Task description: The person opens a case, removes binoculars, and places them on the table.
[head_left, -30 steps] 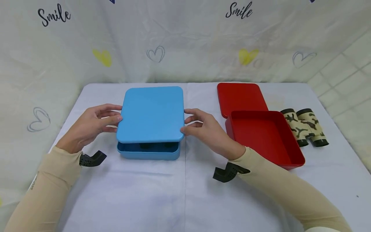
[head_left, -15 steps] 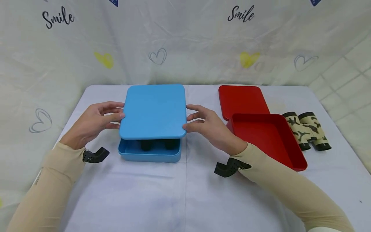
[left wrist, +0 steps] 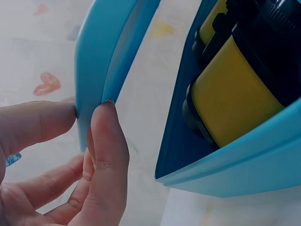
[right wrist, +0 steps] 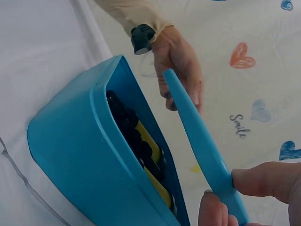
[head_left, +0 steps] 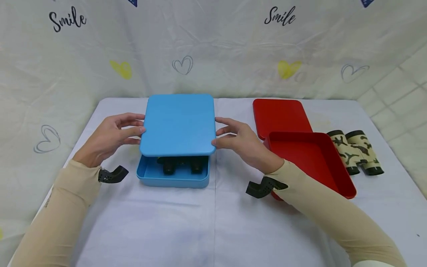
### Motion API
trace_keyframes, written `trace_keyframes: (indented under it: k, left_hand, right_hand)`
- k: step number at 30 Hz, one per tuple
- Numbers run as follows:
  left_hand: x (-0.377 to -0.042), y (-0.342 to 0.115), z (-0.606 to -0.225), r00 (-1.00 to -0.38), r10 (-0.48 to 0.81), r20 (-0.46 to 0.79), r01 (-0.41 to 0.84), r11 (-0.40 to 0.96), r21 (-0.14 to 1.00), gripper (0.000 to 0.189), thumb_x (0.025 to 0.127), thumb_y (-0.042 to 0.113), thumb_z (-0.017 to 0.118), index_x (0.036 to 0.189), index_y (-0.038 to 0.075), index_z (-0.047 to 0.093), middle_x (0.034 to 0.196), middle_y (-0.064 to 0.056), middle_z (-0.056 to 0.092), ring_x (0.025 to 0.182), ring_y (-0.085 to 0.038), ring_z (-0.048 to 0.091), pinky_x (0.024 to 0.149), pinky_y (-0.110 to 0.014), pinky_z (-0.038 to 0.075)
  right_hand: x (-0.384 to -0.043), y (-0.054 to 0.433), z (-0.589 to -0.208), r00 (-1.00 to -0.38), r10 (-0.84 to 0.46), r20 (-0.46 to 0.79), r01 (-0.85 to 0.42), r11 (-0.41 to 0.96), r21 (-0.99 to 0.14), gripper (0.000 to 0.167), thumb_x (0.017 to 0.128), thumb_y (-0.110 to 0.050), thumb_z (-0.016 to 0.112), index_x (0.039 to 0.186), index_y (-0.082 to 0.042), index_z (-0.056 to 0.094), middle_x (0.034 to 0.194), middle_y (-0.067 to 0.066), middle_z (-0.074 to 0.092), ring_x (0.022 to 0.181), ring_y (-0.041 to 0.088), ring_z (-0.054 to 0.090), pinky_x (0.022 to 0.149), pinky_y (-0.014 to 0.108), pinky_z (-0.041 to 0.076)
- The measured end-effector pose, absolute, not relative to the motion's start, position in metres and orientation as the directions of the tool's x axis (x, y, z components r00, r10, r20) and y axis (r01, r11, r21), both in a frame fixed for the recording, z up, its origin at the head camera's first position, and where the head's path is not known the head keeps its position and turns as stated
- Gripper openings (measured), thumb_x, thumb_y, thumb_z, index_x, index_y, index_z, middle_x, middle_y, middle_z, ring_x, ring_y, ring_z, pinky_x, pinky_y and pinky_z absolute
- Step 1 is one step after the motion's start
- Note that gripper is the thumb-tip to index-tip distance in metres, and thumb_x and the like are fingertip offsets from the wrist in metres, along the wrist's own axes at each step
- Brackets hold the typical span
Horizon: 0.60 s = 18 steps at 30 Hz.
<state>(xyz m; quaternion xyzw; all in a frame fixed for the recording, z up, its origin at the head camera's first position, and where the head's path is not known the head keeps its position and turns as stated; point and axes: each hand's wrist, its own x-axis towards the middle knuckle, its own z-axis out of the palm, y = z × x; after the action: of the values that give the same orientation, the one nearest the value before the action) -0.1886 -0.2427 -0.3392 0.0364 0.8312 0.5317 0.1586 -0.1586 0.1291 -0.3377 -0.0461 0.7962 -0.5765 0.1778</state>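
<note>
A blue lid [head_left: 180,124] is raised above the blue box [head_left: 173,183], with a gap between them in both wrist views. My left hand [head_left: 113,137] pinches the lid's left edge between thumb and fingers. At the opposite edge, my right hand [head_left: 238,142] grips it the same way, thumb on one face and fingertips on the other in the right wrist view. Inside the box lies a pair of yellow and black binoculars [left wrist: 235,94]; from the head view the lid covers most of it, leaving the dark near ends showing.
An open red box [head_left: 307,155] sits to the right, its left side partly behind my right forearm. Behind it lies a red lid [head_left: 280,116]. Camouflage-patterned binoculars [head_left: 347,154] lie against the red box's right side. A printed sheet [head_left: 233,44] hangs behind the table.
Both hands have lifted the blue lid up and away, widening the gap at the front. More of the binoculars inside the box shows. The red box and the camouflage binoculars have stayed put.
</note>
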Motion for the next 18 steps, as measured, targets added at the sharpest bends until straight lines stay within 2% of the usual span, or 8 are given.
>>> trace_keyframes:
  k: [18]
  left_hand:
    - [-0.214,-0.242,-0.339,-0.955,0.219,-0.2,-0.093,0.422,0.902,0.066,0.097,0.041,0.071,0.153,0.014,0.048,0.129,0.001,0.057,0.103,-0.007,0.07,0.088,-0.025,0.063]
  right_hand:
    - [-0.186,0.126,-0.334,-0.933,-0.266,-0.244,0.137,0.366,-0.921,0.079,0.089,-0.023,0.077,0.159,-0.031,0.04,0.139,0.01,0.059,0.121,0.029,0.063,0.111,0.053,0.052]
